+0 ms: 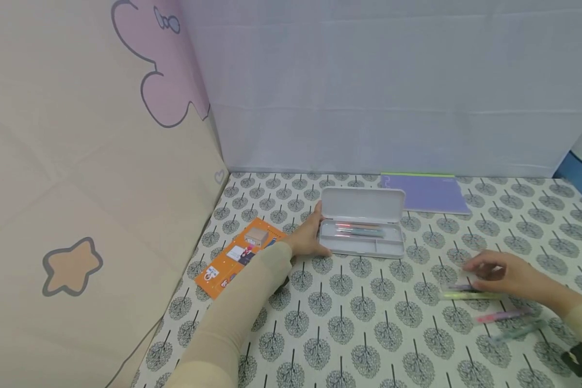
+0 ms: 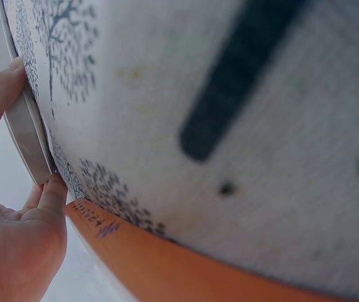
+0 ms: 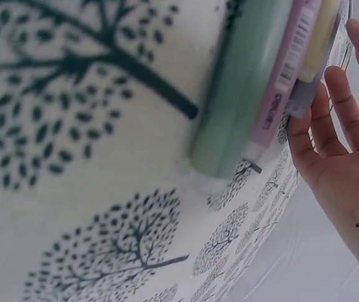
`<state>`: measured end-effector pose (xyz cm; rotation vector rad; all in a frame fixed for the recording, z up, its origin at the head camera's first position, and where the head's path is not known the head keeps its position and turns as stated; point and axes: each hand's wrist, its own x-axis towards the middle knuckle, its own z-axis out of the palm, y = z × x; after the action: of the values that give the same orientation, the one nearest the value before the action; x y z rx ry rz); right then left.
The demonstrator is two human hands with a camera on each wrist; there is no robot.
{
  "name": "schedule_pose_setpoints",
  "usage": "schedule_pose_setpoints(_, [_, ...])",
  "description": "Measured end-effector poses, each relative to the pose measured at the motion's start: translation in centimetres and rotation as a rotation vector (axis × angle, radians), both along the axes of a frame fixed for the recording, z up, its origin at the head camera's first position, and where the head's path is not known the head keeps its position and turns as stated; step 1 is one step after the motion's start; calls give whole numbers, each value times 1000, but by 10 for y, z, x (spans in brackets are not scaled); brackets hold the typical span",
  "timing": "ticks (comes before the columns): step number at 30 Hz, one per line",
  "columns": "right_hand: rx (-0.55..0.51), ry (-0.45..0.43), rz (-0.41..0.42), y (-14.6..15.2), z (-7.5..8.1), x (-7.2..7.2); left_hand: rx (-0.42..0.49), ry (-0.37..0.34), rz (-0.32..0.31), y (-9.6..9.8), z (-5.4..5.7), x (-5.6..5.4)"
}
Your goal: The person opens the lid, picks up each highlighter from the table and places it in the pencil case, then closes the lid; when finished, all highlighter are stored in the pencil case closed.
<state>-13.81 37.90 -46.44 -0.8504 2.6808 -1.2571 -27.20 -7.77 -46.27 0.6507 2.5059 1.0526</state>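
An open white pencil case [image 1: 390, 248] lies on the table with its lid back and several pens [image 1: 361, 231] in its long compartment. My left hand [image 1: 309, 235] holds the case at its left end, thumb at the near edge and fingers along the side by the hinge. At the right, my right hand [image 1: 506, 275] hovers over a row of highlighters, thumb and fingers parted. Nearest its fingertips lies a greyish-purple highlighter [image 3: 306, 99], beside a yellow highlighter [image 1: 470, 296]. Closer to me are a pink highlighter [image 1: 501, 316] and a green highlighter [image 1: 519, 330].
An orange printed booklet [image 1: 213, 280] lies left of the case, partly under my left forearm. Behind the case, a purple folder [image 1: 431, 193] with a green edge lies near the back wall. A tree-patterned cloth [image 1: 364, 323] covers the table.
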Motion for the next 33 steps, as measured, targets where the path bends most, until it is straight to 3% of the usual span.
schedule_pose_setpoints(11, [9, 35, 68, 5, -1, 3, 2, -3, 6, 0, -6, -5])
schedule_pose_setpoints(23, [156, 204, 6, -8, -3, -2, -1, 12, -1, -1, -1, -1])
schedule_pose_setpoints(28, [214, 218, -46, -14, -3, -5, 5, 18, 0, -1, -3, -1])
schedule_pose_setpoints(33, [245, 161, -74, -25, 1, -12, 9, 20, -7, 0, -6, -4])
